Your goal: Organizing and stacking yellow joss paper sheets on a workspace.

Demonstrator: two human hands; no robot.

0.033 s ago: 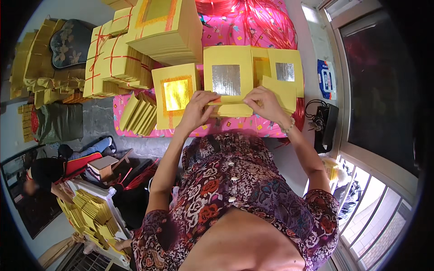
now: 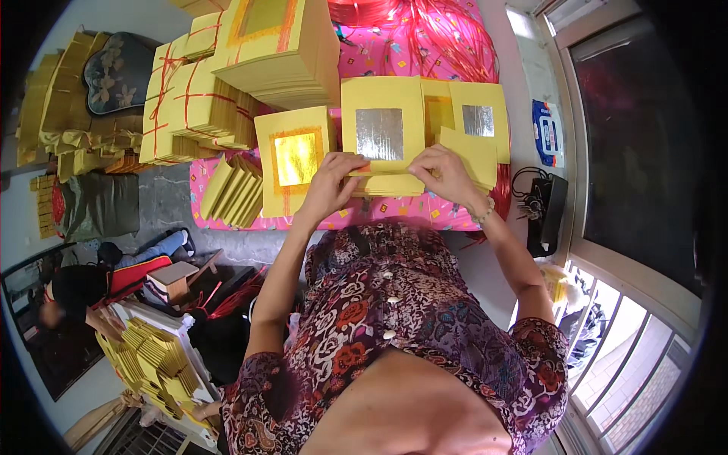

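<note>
In front of me lies a sheet of yellow joss paper [image 2: 409, 114] with a silver foil square, on top of other sheets. My left hand [image 2: 334, 182] pinches its near edge at the left corner, fingers curled. At the right corner of that edge, my right hand [image 2: 447, 176] pinches the paper between thumb and fingers. The near edge looks turned up, and folded yellow paper [image 2: 390, 184] shows just below it. Left of my left hand is a stack of gold-foil joss paper [image 2: 267, 189]. Several folded pieces [image 2: 231, 193] lean together beside that stack.
A tall block of joss paper [image 2: 318, 64] and red-tied bundles [image 2: 193, 95] stand far left. More silver-foil paper [image 2: 493, 114] lies right. Red strips [image 2: 432, 26] cover the far end of the pink cloth [image 2: 371, 64]. Another person [image 2: 80, 292] is at lower left, near yellow stacks [image 2: 152, 356].
</note>
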